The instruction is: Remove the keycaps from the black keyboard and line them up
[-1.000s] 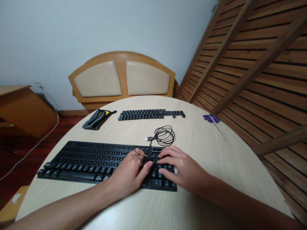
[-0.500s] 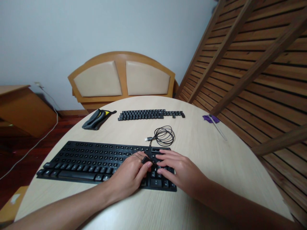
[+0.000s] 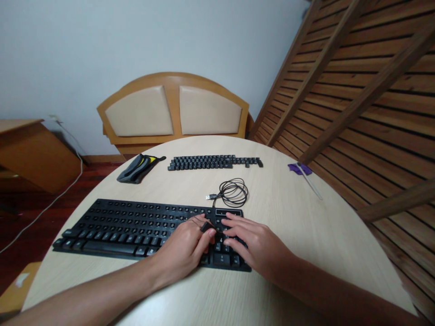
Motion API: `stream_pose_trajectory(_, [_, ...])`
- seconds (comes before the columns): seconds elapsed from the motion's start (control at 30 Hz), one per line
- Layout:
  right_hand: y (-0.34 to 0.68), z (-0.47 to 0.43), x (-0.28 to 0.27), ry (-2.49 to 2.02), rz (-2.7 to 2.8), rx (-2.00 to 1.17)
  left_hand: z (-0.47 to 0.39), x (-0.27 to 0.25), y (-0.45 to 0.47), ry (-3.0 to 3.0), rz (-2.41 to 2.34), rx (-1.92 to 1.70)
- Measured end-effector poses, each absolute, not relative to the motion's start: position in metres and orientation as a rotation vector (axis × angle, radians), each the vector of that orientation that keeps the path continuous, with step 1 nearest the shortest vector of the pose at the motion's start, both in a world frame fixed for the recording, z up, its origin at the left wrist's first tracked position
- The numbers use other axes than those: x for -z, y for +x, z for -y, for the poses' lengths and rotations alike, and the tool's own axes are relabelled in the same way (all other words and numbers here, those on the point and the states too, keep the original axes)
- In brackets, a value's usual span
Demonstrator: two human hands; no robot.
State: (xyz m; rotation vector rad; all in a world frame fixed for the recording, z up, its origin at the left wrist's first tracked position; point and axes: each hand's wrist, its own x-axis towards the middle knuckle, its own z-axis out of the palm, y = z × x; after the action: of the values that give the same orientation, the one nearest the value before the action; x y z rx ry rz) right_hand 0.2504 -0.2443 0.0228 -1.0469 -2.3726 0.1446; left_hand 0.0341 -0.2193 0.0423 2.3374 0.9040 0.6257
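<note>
From where I stand, the keyboard (image 3: 112,224) lies flat on the near part of the round table (image 3: 282,194), with both hands over its right end. The left hand (image 3: 180,246) is closed, thumb and fingers pinching a small black tool (image 3: 206,227) just above the keys; fine wire shows by its fingers. The right hand (image 3: 265,246) is loosely spread, fingers parted and tips at the number pad (image 3: 221,259); whether they press or grip anything there I cannot tell. The two hands are near each other but apart.

On the keyboard's main block, the upper rows are bare of caps, while the two nearest rows, space bar (image 3: 110,248) included, have theirs on. The number pad has at least some of its caps, a 4 among them.

Beyond the keyboard lies a coiled cable (image 3: 234,192), its plug (image 3: 211,197) pointing left. Farther back, loose keycaps (image 3: 200,163) sit in tidy rows. A dark pouch (image 3: 137,169) with a yellow patch lies to their left. Well off to the right, a pale stick (image 3: 310,182) rests with one end on a purple cloth (image 3: 299,169). A padded headboard (image 3: 175,80) stands behind the table.
</note>
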Motion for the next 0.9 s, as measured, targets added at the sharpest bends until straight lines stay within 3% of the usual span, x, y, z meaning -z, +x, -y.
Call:
stream_pose_trajectory(0.5, [0.2509, 0.2432, -0.0245, -1.038, 2.372, -0.189, 0.2199, -0.0431, 0.0331, 2.324, -0.948, -0.606])
stream_pose_trajectory(0.9, [0.2557, 0.2396, -0.0262, -1.08, 2.231, -0.398, 0.2174, -0.041, 0.0331, 2.127, -1.186, -0.565])
